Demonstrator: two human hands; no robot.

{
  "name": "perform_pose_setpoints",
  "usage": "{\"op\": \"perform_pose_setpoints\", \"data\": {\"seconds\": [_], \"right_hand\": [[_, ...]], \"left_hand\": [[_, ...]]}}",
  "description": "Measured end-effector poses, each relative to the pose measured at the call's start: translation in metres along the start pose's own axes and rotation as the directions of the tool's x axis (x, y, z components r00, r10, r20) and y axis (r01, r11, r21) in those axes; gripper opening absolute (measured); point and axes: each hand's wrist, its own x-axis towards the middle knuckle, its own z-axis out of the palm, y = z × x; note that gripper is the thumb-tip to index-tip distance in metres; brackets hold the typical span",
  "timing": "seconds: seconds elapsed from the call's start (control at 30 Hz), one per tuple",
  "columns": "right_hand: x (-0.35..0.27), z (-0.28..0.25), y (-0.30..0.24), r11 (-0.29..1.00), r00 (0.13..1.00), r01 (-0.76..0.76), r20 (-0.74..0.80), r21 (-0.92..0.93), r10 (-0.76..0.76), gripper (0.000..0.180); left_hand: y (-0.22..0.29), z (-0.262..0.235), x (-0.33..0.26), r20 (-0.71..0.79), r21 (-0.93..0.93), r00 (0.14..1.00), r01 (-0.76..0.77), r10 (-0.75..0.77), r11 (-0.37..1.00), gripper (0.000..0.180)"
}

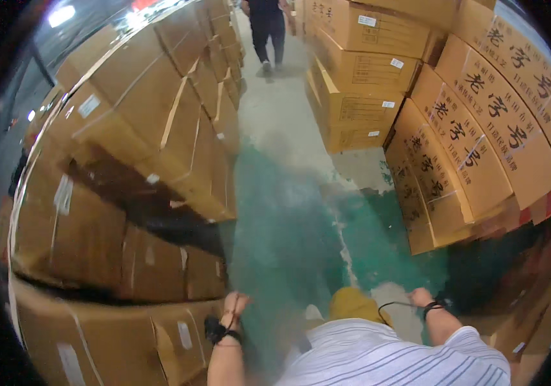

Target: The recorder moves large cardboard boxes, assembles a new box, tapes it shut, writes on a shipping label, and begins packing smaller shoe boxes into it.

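Observation:
My left hand (237, 303) hangs low in front of me, its fingers curled in and nothing seen in them. A black strap with a small dark device (216, 329) sits round that wrist. Nearest to this hand are the brown cartons (185, 341) stacked on the left. On the right, my right hand (421, 297) is held out from my side with its fingers bent inward. A thin black cord (391, 303) runs from my waist past this hand to the black band (432, 309) on the wrist; the hand does not visibly grip it.
An aisle with a worn green and grey floor (282, 219) runs ahead between tall carton stacks. Strapped cartons (134, 96) line the left; printed cartons (475, 128) and labelled cartons (359, 83) line the right. A person (268, 29) in dark clothes stands at the far end.

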Motion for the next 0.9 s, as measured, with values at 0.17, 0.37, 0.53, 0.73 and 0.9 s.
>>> {"op": "perform_pose_setpoints", "data": {"seconds": [0.17, 0.37, 0.53, 0.73, 0.9], "right_hand": [[0.098, -0.057, -0.032, 0.901, 0.965, -0.16, -0.129, 0.402, 0.229, 0.023], [0.304, -0.131, -0.184, 0.792, 0.8, 0.523, -0.14, -0.315, -0.584, 0.022], [0.363, -0.3, -0.538, 0.742, 0.84, 0.526, -0.119, 0.416, -0.529, 0.029], [0.424, -0.433, -0.756, 0.393, 0.44, 0.875, -0.125, 0.283, -0.889, 0.024], [0.551, -0.421, -0.788, 0.62, 0.623, 0.751, 0.067, 0.227, -0.78, 0.027]], "left_hand": [[0.217, -0.065, 0.142, 0.494, 0.076, 0.693, -0.637, 0.526, 0.767, 0.043], [0.223, -0.086, 0.293, 0.128, 0.033, 0.94, -0.323, 0.317, 0.946, 0.03], [0.022, -0.125, 0.305, 0.002, 0.627, 0.996, 0.072, -0.094, 0.775, 0.036], [-0.005, -0.186, 0.366, 0.208, 0.684, 0.861, 0.211, -0.464, 0.698, 0.026], [0.022, -0.298, 0.561, 0.035, 0.477, 0.973, -0.217, 0.229, 0.852, 0.028]]}}
